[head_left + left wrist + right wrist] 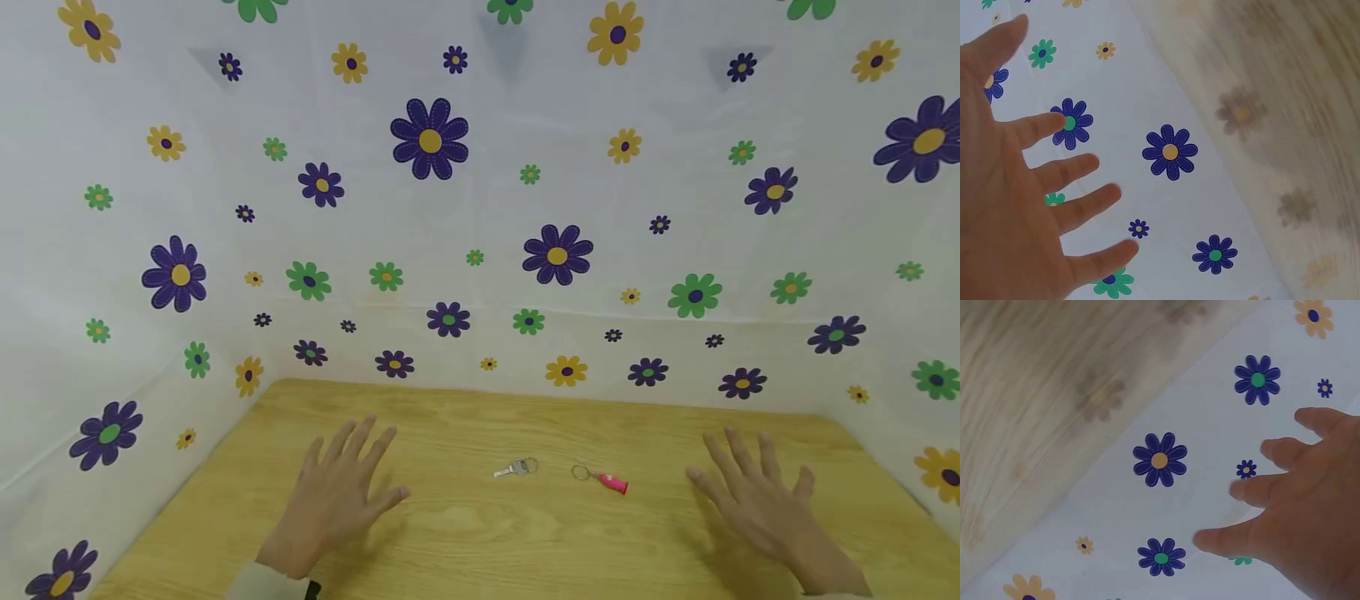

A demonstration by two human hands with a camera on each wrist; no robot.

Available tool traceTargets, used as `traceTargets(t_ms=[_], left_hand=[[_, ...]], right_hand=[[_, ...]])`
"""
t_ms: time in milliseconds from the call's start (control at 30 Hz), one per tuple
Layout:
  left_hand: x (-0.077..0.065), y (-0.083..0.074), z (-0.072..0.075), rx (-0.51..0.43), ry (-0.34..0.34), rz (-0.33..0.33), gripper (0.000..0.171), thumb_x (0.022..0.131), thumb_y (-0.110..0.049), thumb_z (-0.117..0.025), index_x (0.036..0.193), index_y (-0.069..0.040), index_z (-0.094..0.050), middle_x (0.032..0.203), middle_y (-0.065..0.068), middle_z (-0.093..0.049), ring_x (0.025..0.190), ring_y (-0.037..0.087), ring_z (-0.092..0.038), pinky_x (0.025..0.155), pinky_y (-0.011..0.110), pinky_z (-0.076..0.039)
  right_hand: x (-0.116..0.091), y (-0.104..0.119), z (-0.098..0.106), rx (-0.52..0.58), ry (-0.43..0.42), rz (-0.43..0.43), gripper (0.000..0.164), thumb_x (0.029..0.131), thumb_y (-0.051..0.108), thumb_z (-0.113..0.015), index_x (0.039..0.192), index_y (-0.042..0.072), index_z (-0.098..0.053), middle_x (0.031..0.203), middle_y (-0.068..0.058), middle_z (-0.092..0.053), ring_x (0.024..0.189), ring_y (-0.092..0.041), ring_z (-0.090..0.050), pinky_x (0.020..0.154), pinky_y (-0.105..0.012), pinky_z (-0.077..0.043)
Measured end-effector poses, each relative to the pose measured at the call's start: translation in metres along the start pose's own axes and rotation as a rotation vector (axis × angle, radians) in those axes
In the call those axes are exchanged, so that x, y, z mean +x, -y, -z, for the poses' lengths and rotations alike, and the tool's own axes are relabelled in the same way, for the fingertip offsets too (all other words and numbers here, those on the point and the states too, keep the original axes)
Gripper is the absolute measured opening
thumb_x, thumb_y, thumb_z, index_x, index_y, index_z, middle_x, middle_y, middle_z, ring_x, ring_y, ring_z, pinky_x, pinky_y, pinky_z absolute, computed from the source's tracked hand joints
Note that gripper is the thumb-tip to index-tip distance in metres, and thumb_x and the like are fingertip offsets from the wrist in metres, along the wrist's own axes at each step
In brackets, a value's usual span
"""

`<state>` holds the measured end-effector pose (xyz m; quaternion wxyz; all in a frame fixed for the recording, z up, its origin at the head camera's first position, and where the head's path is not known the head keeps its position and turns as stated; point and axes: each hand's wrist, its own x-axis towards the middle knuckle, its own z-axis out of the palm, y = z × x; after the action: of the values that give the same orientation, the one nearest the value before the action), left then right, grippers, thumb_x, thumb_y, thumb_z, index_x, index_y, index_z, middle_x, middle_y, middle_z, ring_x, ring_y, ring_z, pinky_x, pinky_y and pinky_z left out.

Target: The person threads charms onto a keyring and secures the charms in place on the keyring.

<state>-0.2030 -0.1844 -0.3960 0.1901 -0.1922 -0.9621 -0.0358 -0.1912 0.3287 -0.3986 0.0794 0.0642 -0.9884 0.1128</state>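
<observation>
Released on both sides, the left hand (333, 500) and the right hand (768, 504) held nothing in the head view; their fingers were straight and spread, thumbs turned inward. Judging by their shadows, both seemed lifted above the wooden table (480, 550), set wide apart so that neither covered what lay between them. There the key (516, 468) lay flat, its blade toward the left hand and a metal ring (536, 464) at its head. Just to its right, not touching, lay the pink pendant (612, 482), on its side, with its own split ring (573, 472) facing the key. Level wood alone supported both, since no fingers steadied them. A flowered sheet (480, 208) closed off the back and sides, probably as a screen.

Seen from the left wrist, that palm was bare and the fingers fanned out before the sheet; the key and pendant were out of sight, presumably because the camera faced the sheet and table edge.

From the right wrist, the visible fingers stretched forward, grasping nothing, apparently slack rather than braced. Neither small object showed there.
</observation>
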Motion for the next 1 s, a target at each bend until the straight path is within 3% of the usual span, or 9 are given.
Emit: traceTargets(t_ms=[100,167,267,367,500,667,800,1000], left_hand=[[0.004,0.001,0.002,0.004,0.0,-0.02,0.063,0.095,-0.051,-0.066,0.142,-0.01,-0.058,0.14,0.018,-0.057,0.121,0.04,-0.058,0.092,0.063,-0.049],[0.006,0.001,0.003,-0.005,0.006,-0.025,0.057,0.095,-0.046,-0.069,0.139,-0.01,-0.061,0.133,0.017,-0.063,0.113,0.038,-0.063,0.087,0.059,-0.053],[0.008,0.0,0.003,-0.035,0.019,-0.027,0.051,0.095,-0.041,-0.07,0.133,-0.009,-0.064,0.123,0.014,-0.068,0.108,0.035,-0.066,0.084,0.056,-0.055],[0.011,-0.001,0.002,-0.077,0.008,-0.037,0.044,0.094,-0.038,-0.072,0.128,-0.009,-0.068,0.116,0.012,-0.071,0.102,0.033,-0.069,0.079,0.053,-0.057],[0.018,-0.002,-0.001,-0.142,0.001,-0.036,0.037,0.094,-0.034,-0.074,0.122,-0.01,-0.07,0.111,0.012,-0.073,0.096,0.031,-0.071,0.075,0.048,-0.058],[0.026,-0.002,-0.004,-0.249,0.067,0.02,0.035,0.096,-0.034,-0.072,0.121,-0.011,-0.071,0.116,0.011,-0.072,0.093,0.027,-0.071,0.077,0.046,-0.058],[0.031,-0.004,-0.005,-0.375,0.131,0.068,0.034,0.098,-0.034,-0.069,0.122,-0.009,-0.071,0.115,0.008,-0.072,0.089,0.022,-0.068,0.076,0.045,-0.057],[0.037,-0.004,-0.012,-0.515,0.169,0.107,0.033,0.1,-0.029,-0.066,0.124,-0.006,-0.07,0.114,0.008,-0.072,0.091,0.022,-0.067,0.079,0.046,-0.056]], right_hand=[[0.003,0.001,0.004,0.028,-0.032,0.047,0.068,0.106,0.046,-0.048,0.148,-0.007,-0.042,0.145,-0.04,-0.039,0.129,-0.065,-0.035,0.094,-0.084,-0.025],[0.005,0.002,0.006,0.049,-0.049,0.072,0.059,0.104,0.039,-0.057,0.138,-0.009,-0.054,0.132,-0.038,-0.053,0.115,-0.06,-0.052,0.089,-0.075,-0.041],[0.008,0.001,0.009,0.123,-0.032,0.079,0.046,0.101,0.03,-0.065,0.124,-0.01,-0.063,0.118,-0.032,-0.065,0.098,-0.048,-0.066,0.081,-0.062,-0.052],[0.014,0.0,0.01,0.209,-0.001,0.071,0.037,0.1,0.022,-0.066,0.117,-0.012,-0.066,0.11,-0.027,-0.069,0.087,-0.037,-0.07,0.075,-0.054,-0.056],[0.02,-0.002,0.013,0.322,0.049,0.035,0.034,0.101,0.015,-0.064,0.116,-0.016,-0.064,0.105,-0.026,-0.07,0.084,-0.033,-0.071,0.071,-0.047,-0.058],[0.026,-0.003,0.016,0.498,0.122,-0.046,0.038,0.104,0.015,-0.06,0.122,-0.019,-0.059,0.104,-0.024,-0.07,0.084,-0.028,-0.07,0.067,-0.038,-0.06],[0.03,-0.001,0.017,0.621,0.164,-0.086,0.043,0.105,0.016,-0.057,0.126,-0.021,-0.055,0.109,-0.026,-0.069,0.088,-0.029,-0.07,0.071,-0.038,-0.061],[0.038,0.001,0.018,0.726,0.225,-0.112,0.05,0.105,0.021,-0.057,0.13,-0.021,-0.051,0.114,-0.026,-0.068,0.091,-0.029,-0.07,0.077,-0.044,-0.06]])
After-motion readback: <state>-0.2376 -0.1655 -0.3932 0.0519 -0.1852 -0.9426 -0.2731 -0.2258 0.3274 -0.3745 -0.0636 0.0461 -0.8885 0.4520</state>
